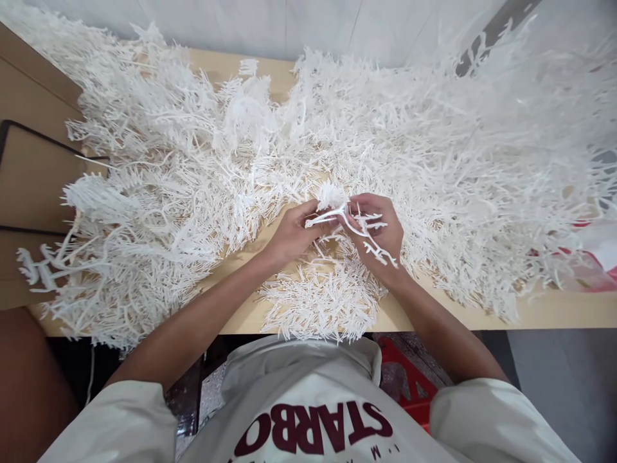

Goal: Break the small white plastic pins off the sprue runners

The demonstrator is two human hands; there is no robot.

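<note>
Branched piece: a slim white plastic-looking sprig (328,217) is between both hands near the centre of the frame; its stem points left, and its forked arms spread over the right palm.
Left hand: thumb and fingers of the left hand (295,233) are pinched together on the stem.
Right hand: fingers of the right hand (383,235) appear closed around the sprig near its fork; the exact contact is partly hidden.
White tuft: a dense white tuft (331,193) sits at the fingertips, just above the fork; whether it is joined to the sprig cannot be told.
Near pile: a low pile of short white pieces (322,299) lies below the hands, at the tabletop's (569,312) front edge.
Large heaps: tangled white branching strands (159,148) spread from upper left to right.
Progress: one sprig is in hand and many pieces lie loose; which are finished, and how much is left, cannot be told.
</note>
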